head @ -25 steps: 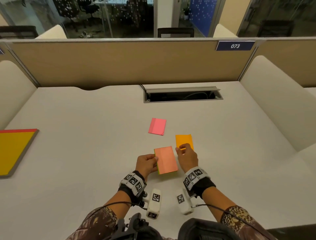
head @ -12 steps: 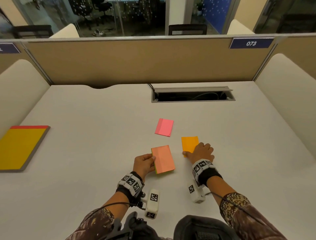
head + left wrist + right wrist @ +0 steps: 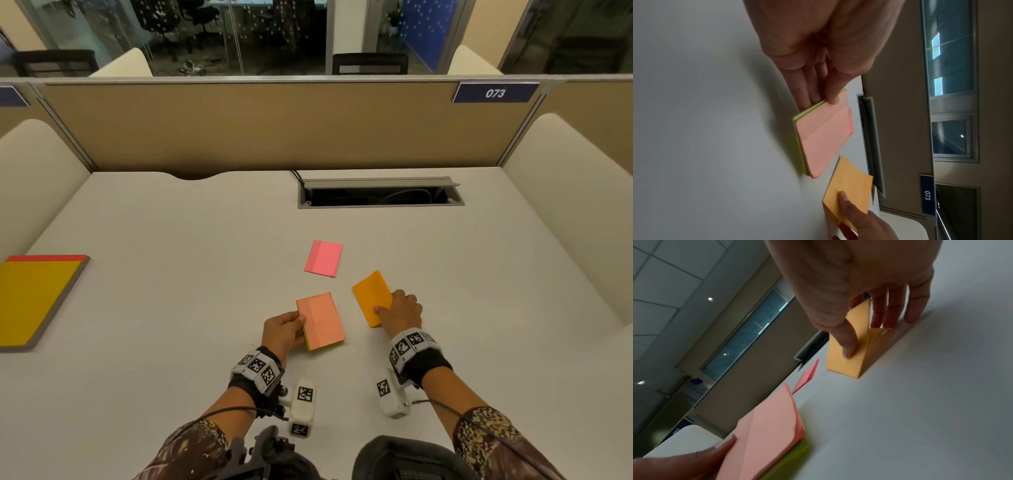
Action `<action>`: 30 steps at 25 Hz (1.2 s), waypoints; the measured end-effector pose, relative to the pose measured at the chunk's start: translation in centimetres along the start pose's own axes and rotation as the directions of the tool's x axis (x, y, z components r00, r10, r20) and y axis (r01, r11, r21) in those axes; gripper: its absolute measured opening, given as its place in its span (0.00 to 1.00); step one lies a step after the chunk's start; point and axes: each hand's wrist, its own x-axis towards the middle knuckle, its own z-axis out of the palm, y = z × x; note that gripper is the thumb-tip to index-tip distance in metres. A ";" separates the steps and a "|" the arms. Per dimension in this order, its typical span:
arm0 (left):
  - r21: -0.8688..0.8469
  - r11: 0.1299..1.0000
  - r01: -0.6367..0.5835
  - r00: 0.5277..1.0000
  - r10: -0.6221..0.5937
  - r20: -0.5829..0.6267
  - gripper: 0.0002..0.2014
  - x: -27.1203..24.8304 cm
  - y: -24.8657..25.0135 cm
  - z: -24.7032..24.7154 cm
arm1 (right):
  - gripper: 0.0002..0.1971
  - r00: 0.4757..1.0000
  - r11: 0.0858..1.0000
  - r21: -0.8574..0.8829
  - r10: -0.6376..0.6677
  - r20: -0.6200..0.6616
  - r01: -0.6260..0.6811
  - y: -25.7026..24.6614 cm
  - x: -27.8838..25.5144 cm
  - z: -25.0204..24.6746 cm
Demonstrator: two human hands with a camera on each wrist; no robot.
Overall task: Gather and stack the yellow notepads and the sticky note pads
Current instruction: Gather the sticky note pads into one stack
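Left hand pinches salmon-on-green pad stack, fingers under; right hand fingers grip orange pad, tilted off counter.

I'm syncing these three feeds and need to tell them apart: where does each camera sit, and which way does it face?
Head: worn on the head, looking forward and down over the desk; shows both forearms, left hand and right hand.
Left wrist: sits behind the left hand, looking along its fingers at the salmon pad stack.
Right wrist: sits behind the right hand, looking along its fingers at the tilted orange pad in its grip.
Shared: both wrist views show the salmon stack, the orange pad and the pink pad.
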 end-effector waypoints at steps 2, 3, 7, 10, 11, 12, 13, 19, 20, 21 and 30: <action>-0.025 1.000 0.008 1.000 -0.009 -0.006 0.18 -0.1 -0.2 -0.2 | 0.21 0.999 0.993 0.114 -0.044 0.010 0.043 0.1 -0.1 0.1; -0.036 0.999 0.011 1.000 -0.011 -0.010 0.18 -0.2 -0.2 -0.2 | 0.19 0.998 0.981 0.189 -0.053 0.027 0.047 0.0 0.0 0.2; -0.080 0.997 0.012 1.000 -0.013 -0.017 0.19 -0.7 -0.2 0.0 | 0.11 0.976 0.886 0.462 -0.139 0.171 0.045 -1.5 -1.1 0.4; -0.151 0.988 0.023 1.000 -0.025 -0.007 0.20 -1.2 0.0 0.3 | 0.10 0.949 0.890 0.447 -0.213 0.231 0.091 -2.8 -2.8 1.6; -0.166 0.986 0.026 1.000 -0.027 0.000 0.20 -1.3 0.0 0.4 | 0.10 0.946 0.907 0.402 -0.229 0.230 0.121 -3.0 -3.3 2.3; -0.178 0.984 0.027 1.000 -0.027 0.005 0.20 -1.5 0.1 0.4 | 0.10 0.946 0.923 0.357 -0.232 0.227 0.141 -3.1 -3.7 3.0; -0.189 0.982 0.027 1.000 -0.026 0.010 0.20 -1.6 0.1 0.5 | 0.10 0.948 0.935 0.322 -0.226 0.226 0.146 -3.2 -4.0 3.5; -0.257 0.966 0.009 0.999 0.004 0.051 0.20 -2.2 0.0 0.8 | 0.18 0.960 0.940 0.312 -0.205 0.188 0.139 -3.7 -5.3 4.7; -0.263 0.965 0.006 0.998 0.010 0.060 0.20 -2.3 0.0 0.8 | 0.15 0.962 0.936 0.329 -0.198 0.188 0.129 -3.7 -5.4 4.7; -0.264 0.964 0.004 0.997 0.016 0.070 0.19 -2.3 -0.1 0.8 | 0.13 0.963 0.930 0.351 -0.188 0.191 0.112 -3.7 -5.6 4.8; -0.216 0.976 -0.030 1.000 0.030 -0.003 0.20 -1.9 -0.1 0.4 | 0.22 0.960 0.887 0.451 -0.207 0.187 0.103 -4.7 -6.7 4.5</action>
